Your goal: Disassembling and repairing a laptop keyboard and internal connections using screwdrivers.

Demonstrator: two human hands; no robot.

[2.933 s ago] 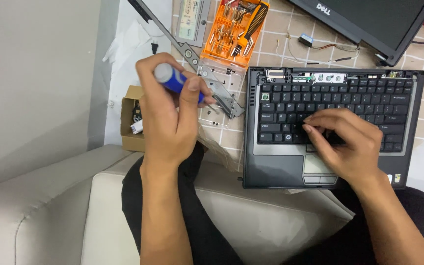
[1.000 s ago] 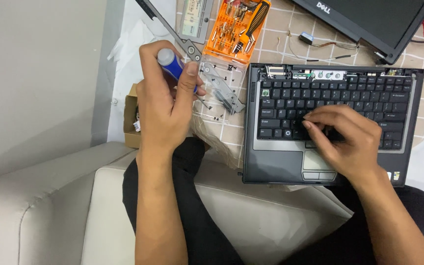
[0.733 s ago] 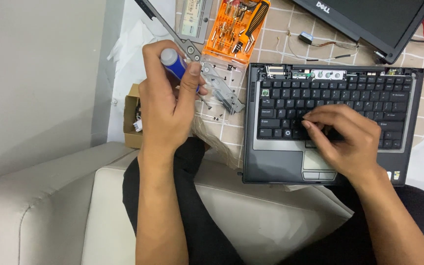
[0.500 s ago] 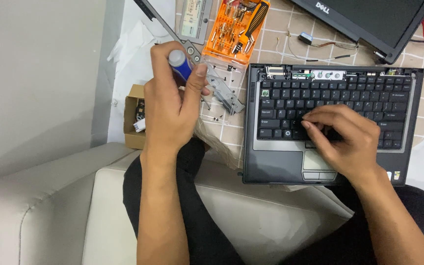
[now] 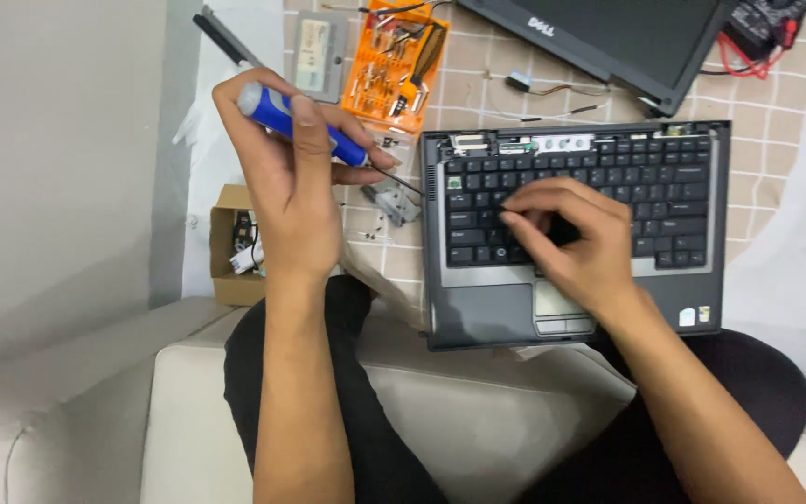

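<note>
My left hand [image 5: 296,191] grips a blue-handled screwdriver [image 5: 314,129], held aslant with its thin tip reaching toward the left edge of the laptop base [image 5: 487,313]. The grey laptop base lies open before me, its black keyboard [image 5: 646,191] facing up. My right hand [image 5: 576,247] rests on the keyboard's middle, fingers bent and pressing on the keys, holding nothing.
An orange tool kit case [image 5: 394,65] and a small grey part [image 5: 317,56] lie beyond the left hand. A detached black laptop screen [image 5: 608,37] sits at the top. A small cardboard box [image 5: 235,247] with parts stands at left. A metal bracket [image 5: 389,201] lies beside the laptop.
My left hand has tilted the screwdriver over so its tip now points right, toward the laptop's left edge. The right hand stays on the keyboard.
</note>
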